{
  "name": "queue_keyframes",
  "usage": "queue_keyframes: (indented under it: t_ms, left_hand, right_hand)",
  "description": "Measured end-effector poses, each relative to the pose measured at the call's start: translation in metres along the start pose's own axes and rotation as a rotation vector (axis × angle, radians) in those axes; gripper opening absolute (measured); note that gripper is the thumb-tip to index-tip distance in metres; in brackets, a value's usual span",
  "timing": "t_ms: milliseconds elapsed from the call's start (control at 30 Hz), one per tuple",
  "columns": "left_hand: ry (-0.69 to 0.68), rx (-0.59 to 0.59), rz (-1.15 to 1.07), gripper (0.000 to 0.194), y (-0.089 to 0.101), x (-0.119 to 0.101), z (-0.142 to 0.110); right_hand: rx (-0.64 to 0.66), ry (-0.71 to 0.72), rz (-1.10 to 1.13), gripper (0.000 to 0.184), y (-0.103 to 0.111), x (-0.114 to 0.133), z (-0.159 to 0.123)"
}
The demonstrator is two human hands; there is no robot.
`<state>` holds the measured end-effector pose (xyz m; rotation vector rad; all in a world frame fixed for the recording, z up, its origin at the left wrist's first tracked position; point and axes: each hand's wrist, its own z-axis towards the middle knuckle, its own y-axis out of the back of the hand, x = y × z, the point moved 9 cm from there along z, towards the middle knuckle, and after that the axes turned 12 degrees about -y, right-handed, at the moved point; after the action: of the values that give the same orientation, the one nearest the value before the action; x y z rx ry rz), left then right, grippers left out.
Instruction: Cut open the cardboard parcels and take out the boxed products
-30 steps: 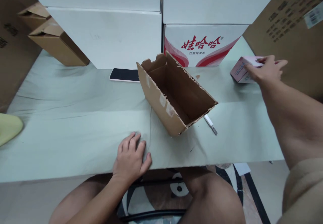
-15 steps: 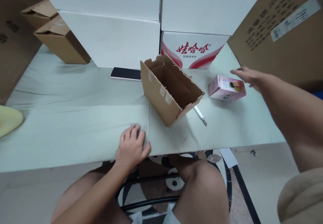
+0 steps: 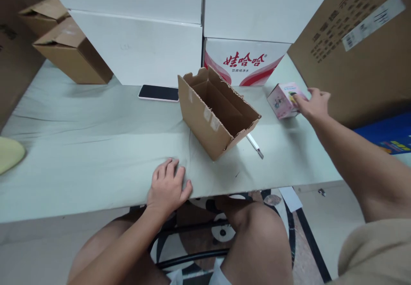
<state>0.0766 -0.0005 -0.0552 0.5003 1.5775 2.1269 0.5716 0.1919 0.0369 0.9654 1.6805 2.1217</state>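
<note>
My right hand point(image 3: 314, 103) grips a small pink printed box point(image 3: 281, 103) at the right of the table, thumb on its top and fingers around the far side. The box stands turned with one corner toward me. My left hand point(image 3: 168, 185) rests palm down near the table's front edge, fingers slightly spread and holding nothing. Between the hands stands an open brown cardboard box point(image 3: 205, 124) with torn upper edges and bits of tape on its side. Partly beneath its right end lies a white utility knife point(image 3: 255, 145) with its metal tip showing.
A phone point(image 3: 159, 93) lies behind the open box. White cartons point(image 3: 138, 49) are stacked along the back, one with red lettering. Brown boxes point(image 3: 73, 54) stand at left, and a large brown carton point(image 3: 356, 58) at right. A yellow-green object point(image 3: 11, 154) sits at the left edge.
My right hand has closed on the pink box, which has turned and shifted slightly up. My left hand and the cardboard box have stayed in place.
</note>
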Motion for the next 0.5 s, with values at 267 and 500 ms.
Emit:
queue_keyframes:
  t_ms: [267,500]
  left_hand:
    - [-0.058,-0.035,0.076,0.031,0.006,-0.005,0.002]
    - [-0.065,-0.030,0.094,0.030,0.009,-0.005,0.003]
  right_hand:
    - [0.132,0.020,-0.016,0.082,-0.040,0.001,-0.038]
    - [0.047,-0.063,0.089,0.068,-0.049,0.022,-0.003]
